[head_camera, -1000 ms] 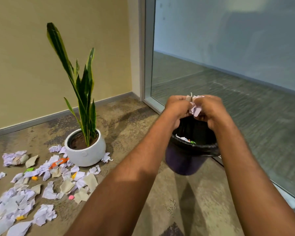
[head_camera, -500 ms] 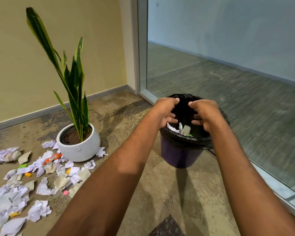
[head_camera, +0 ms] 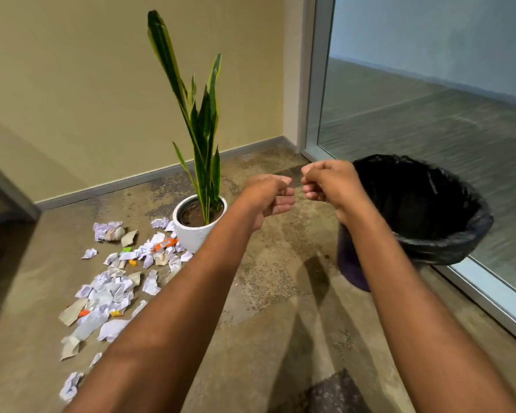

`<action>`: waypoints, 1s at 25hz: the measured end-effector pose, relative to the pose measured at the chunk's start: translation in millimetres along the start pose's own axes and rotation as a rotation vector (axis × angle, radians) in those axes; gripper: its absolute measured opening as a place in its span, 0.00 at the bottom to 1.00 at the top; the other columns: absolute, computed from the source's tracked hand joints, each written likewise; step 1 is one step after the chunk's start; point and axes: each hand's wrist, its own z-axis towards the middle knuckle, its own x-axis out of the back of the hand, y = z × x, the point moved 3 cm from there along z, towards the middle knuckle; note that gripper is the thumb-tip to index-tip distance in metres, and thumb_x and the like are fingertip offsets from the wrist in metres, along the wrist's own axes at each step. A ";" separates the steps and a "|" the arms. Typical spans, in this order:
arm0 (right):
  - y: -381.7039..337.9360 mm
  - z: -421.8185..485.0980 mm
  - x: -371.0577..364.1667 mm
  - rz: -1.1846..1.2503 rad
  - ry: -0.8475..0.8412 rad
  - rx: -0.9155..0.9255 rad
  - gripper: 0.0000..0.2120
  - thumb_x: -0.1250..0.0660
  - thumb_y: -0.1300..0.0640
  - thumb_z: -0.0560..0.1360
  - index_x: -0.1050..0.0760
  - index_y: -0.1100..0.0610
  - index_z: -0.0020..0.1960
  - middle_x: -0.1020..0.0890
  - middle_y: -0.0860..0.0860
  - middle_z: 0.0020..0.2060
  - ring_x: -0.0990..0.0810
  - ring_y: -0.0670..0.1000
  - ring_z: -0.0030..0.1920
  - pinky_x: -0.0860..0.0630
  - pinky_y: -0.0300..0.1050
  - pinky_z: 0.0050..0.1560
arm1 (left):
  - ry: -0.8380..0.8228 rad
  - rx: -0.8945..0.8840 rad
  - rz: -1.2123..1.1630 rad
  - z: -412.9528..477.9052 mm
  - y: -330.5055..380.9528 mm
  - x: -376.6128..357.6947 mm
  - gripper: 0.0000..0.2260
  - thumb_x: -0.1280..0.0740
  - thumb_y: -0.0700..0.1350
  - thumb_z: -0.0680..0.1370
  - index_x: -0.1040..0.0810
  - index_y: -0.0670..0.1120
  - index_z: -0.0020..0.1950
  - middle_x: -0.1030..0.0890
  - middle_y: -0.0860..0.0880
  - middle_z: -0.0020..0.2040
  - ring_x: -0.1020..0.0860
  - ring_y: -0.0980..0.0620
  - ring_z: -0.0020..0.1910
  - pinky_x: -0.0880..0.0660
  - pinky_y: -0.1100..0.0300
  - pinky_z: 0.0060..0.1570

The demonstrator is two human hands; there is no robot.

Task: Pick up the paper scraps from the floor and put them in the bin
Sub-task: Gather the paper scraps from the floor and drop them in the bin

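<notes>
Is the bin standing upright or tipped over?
Upright: the bin stands on its base on the floor, open mouth facing up.

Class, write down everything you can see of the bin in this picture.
The bin is a round tub with a dark purple wall, lined with a black plastic bag folded over its rim. It stands upright on the floor, close beside the glass wall's metal frame. Its inside looks black; no contents show. The person's right forearm crosses in front of its wall; whether it touches cannot be told.
</notes>
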 end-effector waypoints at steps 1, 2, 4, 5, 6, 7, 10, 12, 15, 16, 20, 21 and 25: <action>7.4 -0.6 -20.7 -0.011 -0.054 -0.014 0.04 0.30 0.67 0.79 0.17 0.64 0.52 0.15 0.56 0.38 0.19 0.48 0.32 0.19 0.41 0.32 | 0.038 0.018 0.009 0.7 -8.5 21.6 0.10 0.35 0.39 0.85 0.19 0.42 0.65 0.17 0.45 0.45 0.17 0.50 0.41 0.16 0.53 0.51; 17.0 -1.0 -38.7 -0.034 -0.094 -0.030 0.05 0.31 0.68 0.79 0.17 0.65 0.52 0.16 0.57 0.37 0.19 0.48 0.32 0.19 0.41 0.32 | 0.080 0.036 0.015 1.8 -18.1 42.2 0.10 0.36 0.38 0.85 0.20 0.42 0.65 0.17 0.46 0.43 0.18 0.50 0.38 0.16 0.56 0.46; 41.9 -0.9 -70.5 -0.098 -0.159 -0.071 0.06 0.31 0.69 0.78 0.16 0.67 0.52 0.17 0.57 0.36 0.20 0.49 0.32 0.19 0.43 0.33 | 0.175 0.083 0.012 5.0 -40.9 80.7 0.10 0.37 0.37 0.84 0.20 0.42 0.63 0.19 0.45 0.42 0.21 0.51 0.35 0.19 0.60 0.36; 56.4 -0.7 -83.3 -0.133 -0.188 -0.095 0.06 0.31 0.70 0.78 0.16 0.67 0.52 0.18 0.58 0.36 0.21 0.50 0.32 0.20 0.44 0.34 | 0.221 0.116 0.008 7.2 -54.6 97.3 0.09 0.37 0.36 0.84 0.20 0.43 0.61 0.20 0.44 0.43 0.22 0.50 0.34 0.21 0.60 0.34; 72.5 0.5 -95.3 -0.170 -0.214 -0.115 0.05 0.31 0.70 0.78 0.16 0.67 0.51 0.18 0.59 0.37 0.21 0.51 0.32 0.20 0.45 0.34 | 0.261 0.151 0.013 9.6 -70.1 112.7 0.08 0.37 0.35 0.83 0.20 0.43 0.59 0.21 0.42 0.44 0.24 0.49 0.34 0.23 0.59 0.34; 89.1 2.3 -105.2 -0.212 -0.236 -0.133 0.05 0.31 0.70 0.78 0.16 0.67 0.51 0.18 0.60 0.37 0.22 0.52 0.34 0.21 0.45 0.34 | 0.292 0.185 0.034 11.9 -86.4 125.4 0.08 0.36 0.34 0.82 0.20 0.42 0.57 0.21 0.41 0.45 0.24 0.48 0.35 0.24 0.58 0.35; 139.2 11.9 -124.2 -0.341 -0.268 -0.179 0.03 0.26 0.65 0.77 0.15 0.62 0.51 0.14 0.58 0.43 0.19 0.54 0.40 0.20 0.49 0.41 | 0.322 0.271 0.147 18.6 -134.7 151.1 0.07 0.33 0.30 0.78 0.20 0.40 0.47 0.22 0.39 0.43 0.24 0.45 0.34 0.23 0.56 0.36; 170.6 21.0 -131.7 -0.433 -0.280 -0.204 0.06 0.23 0.61 0.76 0.16 0.57 0.53 0.13 0.54 0.48 0.18 0.53 0.44 0.19 0.50 0.46 | 0.340 0.309 0.225 26.0 -162.7 162.6 0.06 0.31 0.30 0.77 0.21 0.39 0.43 0.22 0.38 0.42 0.23 0.43 0.37 0.23 0.52 0.40; 209.8 32.6 -145.9 -0.488 -0.318 -0.211 0.14 0.21 0.59 0.75 0.18 0.53 0.59 0.16 0.52 0.51 0.18 0.51 0.50 0.15 0.51 0.51 | 0.437 0.308 0.361 39.0 -187.9 174.7 0.04 0.28 0.32 0.74 0.20 0.39 0.44 0.18 0.35 0.44 0.19 0.41 0.38 0.23 0.51 0.40; 220.6 36.9 -153.0 -0.490 -0.334 -0.212 0.20 0.19 0.59 0.74 0.20 0.53 0.63 0.17 0.52 0.53 0.18 0.50 0.52 0.16 0.47 0.48 | 0.465 0.294 0.405 44.2 -193.9 176.5 0.05 0.27 0.32 0.74 0.20 0.40 0.44 0.17 0.34 0.47 0.17 0.40 0.40 0.22 0.50 0.39; 249.2 61.4 -181.1 -0.721 -0.375 -0.152 0.42 0.16 0.48 0.68 0.28 0.53 0.78 0.26 0.57 0.72 0.23 0.58 0.69 0.21 0.57 0.66 | 0.489 0.240 0.534 60.3 -216.4 167.2 0.12 0.28 0.35 0.73 0.22 0.38 0.56 0.18 0.39 0.55 0.17 0.38 0.52 0.16 0.41 0.50; 253.8 67.8 -187.9 -0.772 -0.375 -0.135 0.43 0.16 0.45 0.66 0.27 0.52 0.77 0.27 0.57 0.72 0.25 0.60 0.70 0.23 0.60 0.69 | 0.500 0.231 0.564 64.3 -222.4 164.5 0.13 0.28 0.37 0.74 0.22 0.37 0.58 0.19 0.39 0.58 0.18 0.38 0.54 0.18 0.41 0.52; 268.4 86.5 -211.0 -0.934 -0.389 -0.092 0.38 0.16 0.38 0.62 0.24 0.50 0.67 0.29 0.57 0.68 0.29 0.62 0.70 0.25 0.58 0.67 | 0.516 0.296 0.711 76.6 -236.0 159.8 0.18 0.29 0.44 0.79 0.26 0.40 0.66 0.30 0.39 0.69 0.21 0.36 0.62 0.22 0.45 0.58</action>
